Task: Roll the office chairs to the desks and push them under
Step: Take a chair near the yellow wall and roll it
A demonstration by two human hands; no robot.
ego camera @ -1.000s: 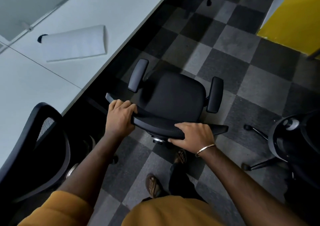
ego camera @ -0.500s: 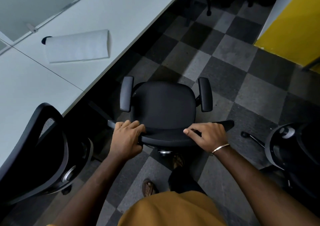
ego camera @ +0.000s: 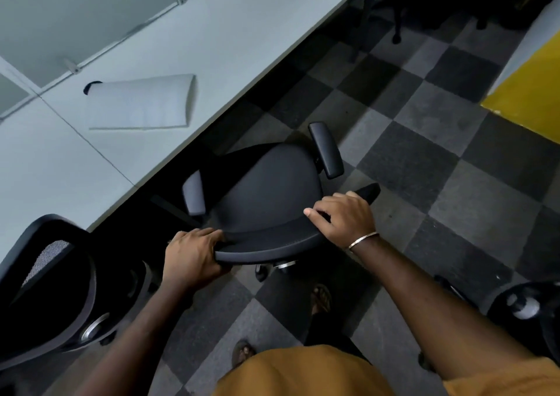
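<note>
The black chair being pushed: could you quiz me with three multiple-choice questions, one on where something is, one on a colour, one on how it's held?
1. Where does the folded white sheet lie?
A. on the desk
B. on the chair seat
C. on the floor

2. What colour is the panel at the far right?
A. red
B. yellow
C. blue

3. How is the chair held?
A. one hand on an armrest
B. untouched
C. both hands on the backrest top

Answers:
1 A, it rests on the pale desk top.
2 B, it is plainly yellow.
3 C, the left hand and right hand each keep a grip on the backrest's top edge.
</note>
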